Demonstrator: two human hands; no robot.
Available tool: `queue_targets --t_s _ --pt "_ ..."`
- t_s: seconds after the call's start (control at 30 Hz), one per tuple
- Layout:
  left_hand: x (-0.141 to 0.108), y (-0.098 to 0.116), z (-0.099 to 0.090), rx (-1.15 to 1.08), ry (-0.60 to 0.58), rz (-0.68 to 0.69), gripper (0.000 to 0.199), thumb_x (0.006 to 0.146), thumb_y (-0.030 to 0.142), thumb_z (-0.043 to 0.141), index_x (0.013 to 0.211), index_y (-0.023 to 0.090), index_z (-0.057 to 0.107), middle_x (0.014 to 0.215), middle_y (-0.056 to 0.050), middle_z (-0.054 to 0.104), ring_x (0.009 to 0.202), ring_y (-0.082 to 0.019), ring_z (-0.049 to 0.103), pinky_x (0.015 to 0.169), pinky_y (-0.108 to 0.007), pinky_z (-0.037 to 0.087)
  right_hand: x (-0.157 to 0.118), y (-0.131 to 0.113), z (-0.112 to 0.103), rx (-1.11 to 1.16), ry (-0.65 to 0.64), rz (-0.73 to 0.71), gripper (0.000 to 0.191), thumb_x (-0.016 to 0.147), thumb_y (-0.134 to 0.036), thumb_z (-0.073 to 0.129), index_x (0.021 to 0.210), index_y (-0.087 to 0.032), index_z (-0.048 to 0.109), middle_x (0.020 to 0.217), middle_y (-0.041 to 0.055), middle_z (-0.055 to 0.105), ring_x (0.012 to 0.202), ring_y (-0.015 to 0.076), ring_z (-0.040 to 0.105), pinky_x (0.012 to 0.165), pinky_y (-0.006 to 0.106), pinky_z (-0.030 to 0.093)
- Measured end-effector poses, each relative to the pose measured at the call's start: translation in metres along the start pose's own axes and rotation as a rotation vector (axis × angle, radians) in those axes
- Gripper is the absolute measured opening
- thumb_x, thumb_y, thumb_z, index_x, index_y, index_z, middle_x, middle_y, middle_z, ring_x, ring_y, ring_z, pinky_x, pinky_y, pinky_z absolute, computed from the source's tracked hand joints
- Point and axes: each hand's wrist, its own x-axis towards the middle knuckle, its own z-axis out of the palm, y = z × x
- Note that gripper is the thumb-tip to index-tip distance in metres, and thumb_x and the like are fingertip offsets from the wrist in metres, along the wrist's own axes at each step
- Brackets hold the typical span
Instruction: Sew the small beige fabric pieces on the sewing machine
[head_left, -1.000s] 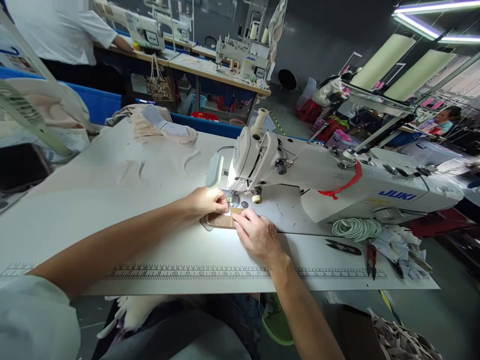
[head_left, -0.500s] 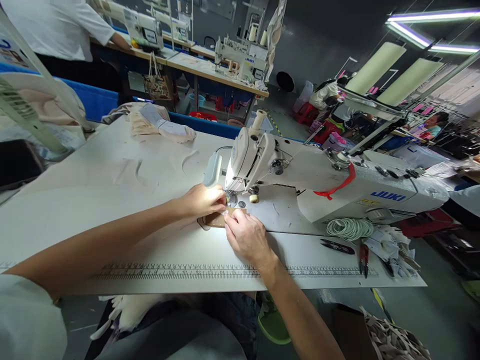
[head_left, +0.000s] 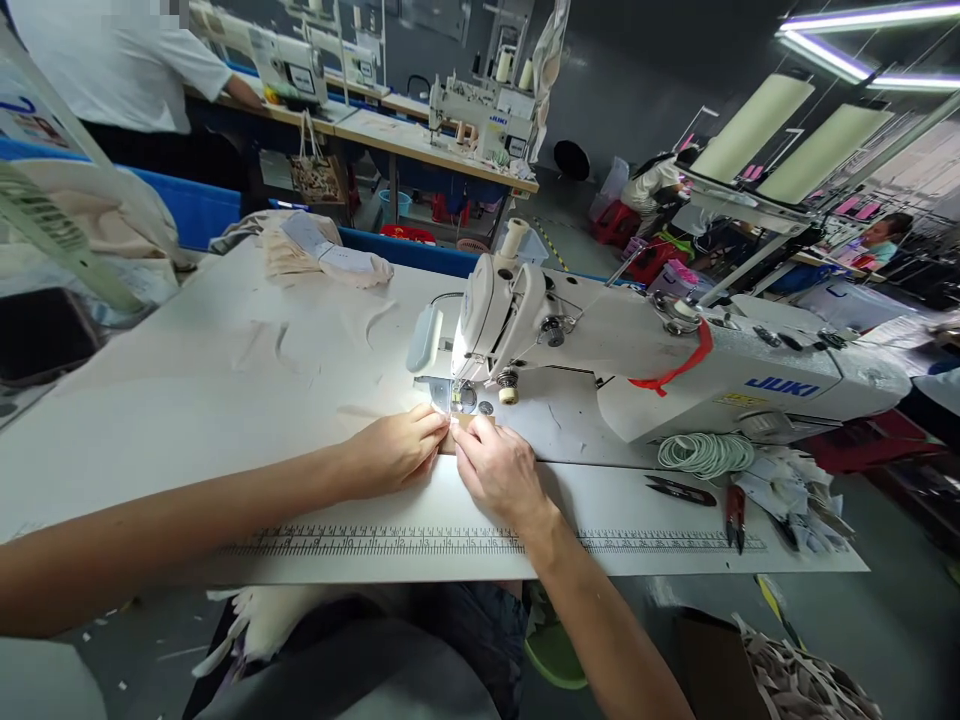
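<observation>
Just in front of the needle area of a white sewing machine (head_left: 517,310), my left hand (head_left: 405,447) has its fingers pinched together on a small piece of white fabric (head_left: 453,424). Close on its right, my right hand (head_left: 495,465) is closed with thumb and fingertips at the same fabric. Between and behind the fingertips shows a tan piece (head_left: 474,420) lying on the machine bed, mostly covered by the hands. The presser foot and needle are too small to make out clearly.
Stacked fabric (head_left: 322,250) lies at the table's back left. To the right are a coil of pale cord (head_left: 705,455), black snips (head_left: 681,490), red-handled snips (head_left: 736,515) and scraps (head_left: 795,490). A printed ruler (head_left: 420,541) runs along the front edge. Another person's arm (head_left: 241,90) is far back left.
My left hand has moved back toward me and slightly left, from beside the needle, uncovering the metal plate there. My right hand has barely moved. The view has shifted slightly.
</observation>
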Motion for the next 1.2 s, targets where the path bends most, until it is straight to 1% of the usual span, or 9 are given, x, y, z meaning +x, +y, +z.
queue_targets --t_s 0.13,0.27,0.37,0.5,0.73,0.87,0.97,1.1,1.2 --pt "0.005 0.004 0.007 0.058 0.013 -0.100 0.027 0.098 0.015 0.041 0.100 0.007 0.067 0.102 -0.016 0.063 0.094 -0.026 0.057 0.083 -0.037 0.055 0.000 0.015 0.002 -0.022 0.055 0.091 0.029 0.101 -0.015 0.047 0.121 -0.013 0.069 0.090 0.0071 0.067 0.069 0.0187 0.056 0.066 0.033 0.040" --pt "0.010 0.001 0.014 0.026 0.048 -0.177 0.034 0.100 0.015 0.034 0.102 0.006 0.066 0.104 -0.017 0.061 0.093 -0.026 0.055 0.078 -0.036 0.055 -0.001 0.026 0.005 -0.030 0.076 0.133 0.029 0.099 -0.014 0.048 0.118 -0.015 0.070 0.091 0.0072 0.069 0.071 0.0197 0.060 0.068 0.033 0.042" --pt "0.014 -0.002 0.018 -0.004 0.064 -0.189 0.036 0.100 0.014 0.031 0.100 0.004 0.066 0.102 -0.018 0.061 0.094 -0.027 0.054 0.077 -0.037 0.054 -0.002 0.029 0.006 -0.026 0.073 0.135 0.028 0.099 -0.015 0.048 0.114 -0.016 0.071 0.092 0.0067 0.069 0.072 0.0202 0.062 0.068 0.033 0.043" --pt "0.017 -0.004 0.023 -0.028 0.058 -0.204 0.035 0.100 0.015 0.033 0.099 0.005 0.067 0.102 -0.019 0.061 0.095 -0.028 0.054 0.080 -0.040 0.054 -0.003 0.030 0.006 -0.020 0.066 0.151 0.028 0.099 -0.015 0.048 0.114 -0.016 0.072 0.093 0.0074 0.070 0.070 0.0201 0.062 0.066 0.032 0.043" --pt "0.019 -0.004 0.023 0.012 0.042 -0.208 0.029 0.099 0.016 0.039 0.092 0.007 0.066 0.097 -0.015 0.060 0.091 -0.026 0.054 0.075 -0.034 0.051 -0.004 0.027 0.005 0.047 0.038 0.169 0.028 0.098 -0.015 0.049 0.114 -0.016 0.072 0.093 0.0082 0.070 0.070 0.0208 0.062 0.067 0.032 0.044" --pt "0.020 -0.003 0.021 -0.009 0.032 -0.214 0.032 0.099 0.016 0.036 0.093 0.008 0.067 0.095 -0.016 0.061 0.089 -0.027 0.053 0.074 -0.038 0.051 -0.003 0.027 0.007 0.149 0.047 0.238 0.026 0.099 -0.017 0.049 0.112 -0.018 0.071 0.097 0.0082 0.071 0.078 0.0211 0.066 0.069 0.029 0.046" --pt "0.021 -0.004 0.019 -0.049 0.034 -0.205 0.038 0.100 0.017 0.031 0.094 0.006 0.068 0.098 -0.019 0.061 0.090 -0.028 0.053 0.074 -0.041 0.052 0.005 0.036 0.009 0.242 0.071 0.331 0.024 0.102 -0.025 0.047 0.102 -0.018 0.070 0.095 0.0079 0.073 0.080 0.0204 0.068 0.066 0.027 0.046" --pt "0.021 -0.005 0.017 -0.009 0.009 -0.172 0.040 0.100 0.017 0.031 0.089 0.006 0.068 0.099 -0.020 0.061 0.089 -0.028 0.052 0.076 -0.042 0.051 0.023 0.052 0.010 0.348 0.079 0.422 0.036 0.104 -0.032 0.040 0.076 -0.021 0.061 0.070 0.0032 0.070 0.067 0.0181 0.065 0.063 0.025 0.044" --pt "0.021 -0.005 0.017 0.017 -0.017 -0.167 0.038 0.100 0.018 0.033 0.088 0.007 0.067 0.100 -0.018 0.061 0.089 -0.027 0.052 0.077 -0.039 0.050 0.029 0.056 0.009 0.404 0.084 0.451 0.041 0.102 -0.034 0.042 0.064 -0.023 0.051 0.062 0.0019 0.066 0.063 0.0176 0.063 0.065 0.025 0.044"
